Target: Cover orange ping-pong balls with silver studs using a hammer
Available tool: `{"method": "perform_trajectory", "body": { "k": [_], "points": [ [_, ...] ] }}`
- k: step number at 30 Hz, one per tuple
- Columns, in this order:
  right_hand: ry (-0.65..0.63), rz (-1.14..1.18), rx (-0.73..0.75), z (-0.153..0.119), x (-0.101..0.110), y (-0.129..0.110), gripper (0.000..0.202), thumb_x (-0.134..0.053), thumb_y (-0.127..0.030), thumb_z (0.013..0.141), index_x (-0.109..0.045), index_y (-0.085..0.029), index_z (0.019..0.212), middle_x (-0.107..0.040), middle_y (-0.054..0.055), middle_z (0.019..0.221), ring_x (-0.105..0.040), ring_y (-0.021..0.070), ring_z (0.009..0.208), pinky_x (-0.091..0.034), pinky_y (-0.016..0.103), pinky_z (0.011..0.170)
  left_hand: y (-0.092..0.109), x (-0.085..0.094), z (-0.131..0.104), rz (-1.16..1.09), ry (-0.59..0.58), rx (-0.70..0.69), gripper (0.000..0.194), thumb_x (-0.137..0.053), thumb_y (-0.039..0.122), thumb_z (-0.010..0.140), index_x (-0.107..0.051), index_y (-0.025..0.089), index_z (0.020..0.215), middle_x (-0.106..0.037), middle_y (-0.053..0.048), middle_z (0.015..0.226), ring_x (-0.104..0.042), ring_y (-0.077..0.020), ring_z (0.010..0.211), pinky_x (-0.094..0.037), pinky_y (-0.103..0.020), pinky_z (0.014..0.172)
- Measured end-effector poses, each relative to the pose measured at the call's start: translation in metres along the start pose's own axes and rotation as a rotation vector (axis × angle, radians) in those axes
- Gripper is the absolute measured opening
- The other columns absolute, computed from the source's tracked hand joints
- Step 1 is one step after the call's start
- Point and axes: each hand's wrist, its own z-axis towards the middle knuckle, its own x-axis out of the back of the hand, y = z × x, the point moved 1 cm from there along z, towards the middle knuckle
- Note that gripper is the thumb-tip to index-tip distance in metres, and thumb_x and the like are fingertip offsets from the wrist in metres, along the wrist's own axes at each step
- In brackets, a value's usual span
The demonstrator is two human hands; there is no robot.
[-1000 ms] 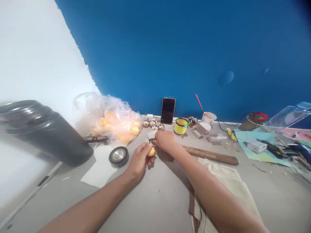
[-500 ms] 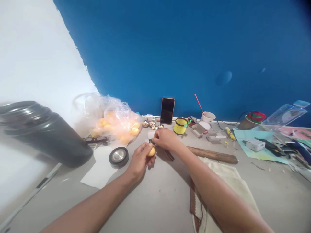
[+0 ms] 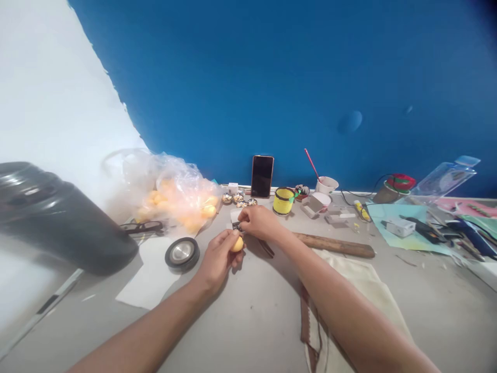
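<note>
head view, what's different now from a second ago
The view has swung slightly, so things like the phone sit further left in the picture. The right hand seems to have edged slightly left. Nothing visibly taken or let go: the left hand still holds the yellow ball.

Bare left forearm (image 3: 155, 321), bare right forearm (image 3: 334, 305), both tapering, bare left hand (image 3: 217, 259), bare right hand (image 3: 260, 223)

Left hand (image 3: 218, 258) and right hand (image 3: 259, 223) sit close together over the surface (image 3: 258, 336).
The left forearm (image 3: 157, 324) slants in from the near edge, thumb and fingers curled; the right forearm (image 3: 334, 300) reaches nearer the far edge, back of hand upward, fingers bunched.
</note>
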Motion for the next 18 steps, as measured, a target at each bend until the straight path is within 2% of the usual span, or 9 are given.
{"method": "perform_trajectory", "body": {
  "k": [3, 6, 9, 12, 15, 18],
  "points": [
    [-0.027, -0.006, 0.017, -0.001, -0.002, 0.002, 0.020, -0.060, -0.015, 0.080, -0.079, -0.021, 0.087, -0.079, 0.004, 0.097, -0.067, 0.0193, 0.087, -0.039, 0.026, 0.066, -0.002, 0.000, 0.002, -0.022, 0.012, -0.014, 0.042, -0.071, 0.057, 0.083, -0.059, 0.017, 0.086, -0.059, 0.001, 0.061, -0.045, -0.0093, 0.045, -0.034, -0.022, 0.043],
    [0.009, 0.082, 0.056, 0.001, 0.000, 0.004, 0.019, -0.061, -0.015, 0.081, -0.079, -0.019, 0.085, -0.078, 0.004, 0.091, -0.066, 0.0177, 0.082, -0.040, 0.026, 0.066, -0.004, 0.002, 0.003, -0.030, 0.013, -0.012, 0.042, -0.071, 0.056, 0.082, -0.060, 0.016, 0.088, -0.059, 0.001, 0.062, -0.046, -0.0093, 0.046, -0.034, -0.022, 0.043],
    [0.040, 0.320, 0.076, 0.004, 0.008, 0.004, 0.015, -0.062, -0.012, 0.078, -0.077, -0.016, 0.081, -0.075, 0.002, 0.080, -0.063, 0.0142, 0.073, -0.042, 0.024, 0.066, -0.003, 0.003, 0.003, -0.071, -0.019, -0.002, 0.040, -0.075, 0.053, 0.080, -0.060, 0.017, 0.090, -0.060, 0.001, 0.064, -0.049, -0.0096, 0.048, -0.036, -0.021, 0.045],
    [0.026, 0.576, 0.034, 0.002, 0.020, -0.001, 0.012, -0.065, -0.013, 0.074, -0.075, -0.015, 0.079, -0.071, -0.001, 0.074, -0.059, 0.0108, 0.066, -0.043, 0.023, 0.064, -0.001, 0.002, 0.002, -0.125, -0.038, -0.009, 0.038, -0.080, 0.043, 0.076, -0.061, 0.017, 0.097, -0.060, 0.002, 0.065, -0.052, -0.0097, 0.052, -0.039, -0.021, 0.050],
    [0.013, 0.775, 0.010, -0.014, 0.026, -0.004, 0.008, -0.071, -0.019, 0.071, -0.074, -0.016, 0.078, -0.067, -0.003, 0.068, -0.053, 0.0089, 0.059, -0.040, 0.022, 0.058, 0.001, -0.002, 0.000, -0.132, -0.064, -0.025, 0.042, -0.084, 0.028, 0.069, -0.063, 0.017, 0.103, -0.061, 0.003, 0.069, -0.054, -0.0092, 0.055, -0.043, -0.023, 0.055],
    [-0.029, 1.014, -0.053, -0.038, 0.018, 0.003, 0.019, -0.078, -0.032, 0.070, -0.074, -0.017, 0.080, -0.063, -0.003, 0.062, -0.046, 0.0075, 0.052, -0.034, 0.022, 0.050, 0.000, -0.005, -0.002, -0.063, -0.061, -0.031, 0.048, -0.083, 0.019, 0.065, -0.064, 0.018, 0.108, -0.064, 0.003, 0.074, -0.056, -0.0104, 0.056, -0.047, -0.026, 0.059]
  ]
}}
